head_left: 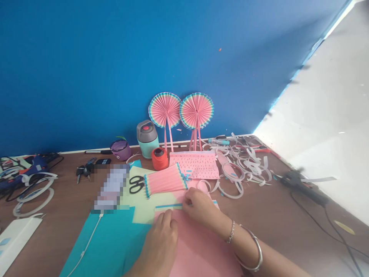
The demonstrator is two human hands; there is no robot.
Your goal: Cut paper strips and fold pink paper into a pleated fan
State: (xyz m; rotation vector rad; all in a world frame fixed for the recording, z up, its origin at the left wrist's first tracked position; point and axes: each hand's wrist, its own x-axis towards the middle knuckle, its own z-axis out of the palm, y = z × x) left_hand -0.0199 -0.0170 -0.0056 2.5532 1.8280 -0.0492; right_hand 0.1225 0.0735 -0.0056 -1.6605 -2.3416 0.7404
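Observation:
A sheet of pink paper (204, 250) lies on the table in front of me, with a narrow blue strip (168, 206) along its far edge. My left hand (163, 240) has its fingers curled onto the paper's far left corner. Farther right, my right hand (200, 207) is closed in a pinch at the same edge; its fingertips hide what lies beneath them. Just beyond is a pleated pink paper (165, 180) with blue ends, touching black-handled scissors (136, 184). Teal paper (106, 238) and a pale yellow sheet (144, 207) extend to the left.
Two round pink paper fans (165, 110) lean against the blue wall. Before them stand a lidded flask (147, 144), a red roll (160, 158) and a sprinkle-patterned pink piece (194, 164). Curled white strips (250, 165) spread right, near a black power strip (305, 188). A blurred-out phone (112, 188) trails a cable.

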